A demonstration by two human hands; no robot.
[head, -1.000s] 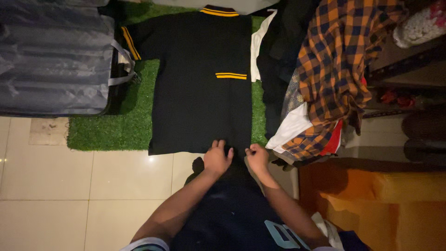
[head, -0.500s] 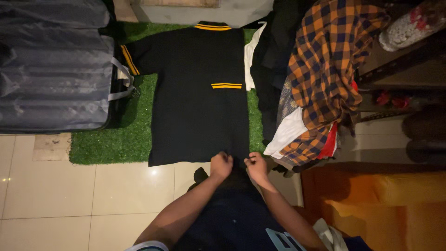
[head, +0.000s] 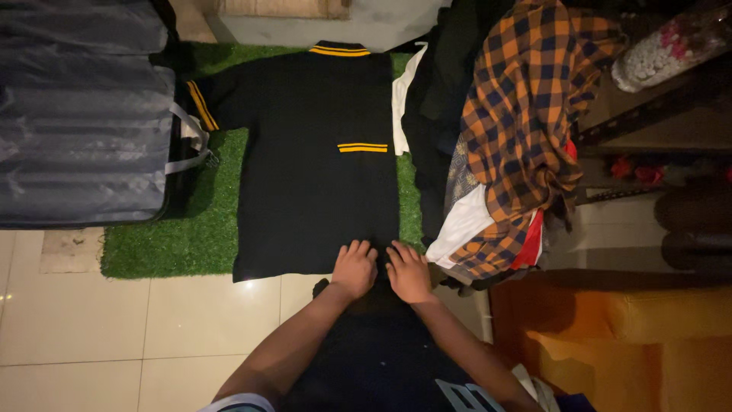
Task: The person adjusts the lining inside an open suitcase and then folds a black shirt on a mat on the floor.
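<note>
Both hands flat, left hand (head: 354, 268), right hand (head: 409, 272), on black shirt (head: 316, 164) hem, collar pointing away

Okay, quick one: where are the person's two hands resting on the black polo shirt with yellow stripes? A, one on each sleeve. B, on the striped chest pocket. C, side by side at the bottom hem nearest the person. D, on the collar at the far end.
C: the left hand and right hand lie flat side by side on the black polo shirt's near hem.
</note>
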